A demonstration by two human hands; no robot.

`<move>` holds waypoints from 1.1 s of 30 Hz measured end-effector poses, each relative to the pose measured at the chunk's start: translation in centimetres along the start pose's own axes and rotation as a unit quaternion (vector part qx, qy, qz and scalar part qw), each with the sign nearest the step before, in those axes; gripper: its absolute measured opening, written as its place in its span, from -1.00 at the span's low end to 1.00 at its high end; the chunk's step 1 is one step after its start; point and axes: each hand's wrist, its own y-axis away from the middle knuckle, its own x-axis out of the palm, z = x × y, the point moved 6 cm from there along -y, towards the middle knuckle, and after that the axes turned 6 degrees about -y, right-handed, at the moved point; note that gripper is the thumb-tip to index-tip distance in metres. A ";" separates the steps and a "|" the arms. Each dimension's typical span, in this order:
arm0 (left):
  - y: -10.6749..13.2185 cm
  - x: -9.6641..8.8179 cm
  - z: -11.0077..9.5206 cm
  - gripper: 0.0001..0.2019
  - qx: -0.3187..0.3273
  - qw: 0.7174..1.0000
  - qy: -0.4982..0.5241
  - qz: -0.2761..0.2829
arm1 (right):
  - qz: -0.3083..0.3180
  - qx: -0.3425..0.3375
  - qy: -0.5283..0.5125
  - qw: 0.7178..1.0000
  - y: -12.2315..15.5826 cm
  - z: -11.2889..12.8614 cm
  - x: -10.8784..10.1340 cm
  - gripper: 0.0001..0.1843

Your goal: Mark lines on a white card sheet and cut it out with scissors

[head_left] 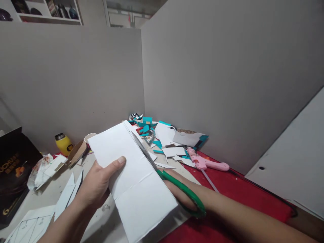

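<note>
White card (141, 175) sits at 7 o'clock of view centre, raised over the tabletop (101, 216). Left hand (101, 180), 8 o'clock: grip pinches the card, thumb on top, fingers beneath and partly hidden. Right hand (180, 195), 5 o'clock: grip closes round the green handles of the scissors (187, 191); blade angle cannot be told. Blade lies along the card's right-hand long edge, pointing to 11 o'clock. Step judged: trimming along that edge. Advisable: hold the panel flat and taut, left thumb clear of the line, feed card into the blades, take long strokes, follow the edge. Card appearance: plain white, long, a crease running across its middle, slight dents, a narrow strip at the far right corner. Beyond, measured from the card: pink glue gun (206, 164) at 3 o'clock, scraps (165, 133) at 1 o'clock, grey partition (76, 74) behind.
</note>
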 end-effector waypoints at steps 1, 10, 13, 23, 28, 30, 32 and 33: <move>0.0 0.1 0.0 -0.32 0.005 1.000 0.003 -0.002 | 0.010 -0.022 0.026 0.999 -0.1 0.4 0.2 -0.73; -0.5 0.0 0.8 -0.27 0.007 1.000 0.009 -0.005 | -0.010 -0.002 0.078 0.997 -0.1 0.5 0.5 -0.63; -0.4 0.1 0.8 -0.30 0.011 1.000 0.010 -0.013 | -0.012 -0.017 0.094 0.995 0.0 0.9 0.6 -0.61; -0.5 0.0 0.8 -0.17 0.004 1.000 0.016 -0.008 | 0.001 -0.034 0.073 0.997 -0.1 0.9 1.0 -0.54; -0.4 0.1 0.9 -0.16 -0.002 1.000 0.019 -0.015 | 0.008 -0.048 0.074 0.996 0.1 0.4 1.1 -0.59; -0.3 0.1 0.9 -0.17 -0.006 1.000 0.018 -0.016 | 0.010 -0.038 0.069 0.997 0.1 0.1 1.1 -0.63; -0.3 0.2 0.8 -0.18 -0.005 1.000 0.018 -0.009 | 0.006 -0.031 0.059 0.998 0.1 -0.1 1.1 -0.67; -0.3 0.2 0.8 -0.19 -0.004 1.000 0.018 -0.005 | 0.005 -0.028 0.053 0.998 0.1 -0.2 1.2 -0.68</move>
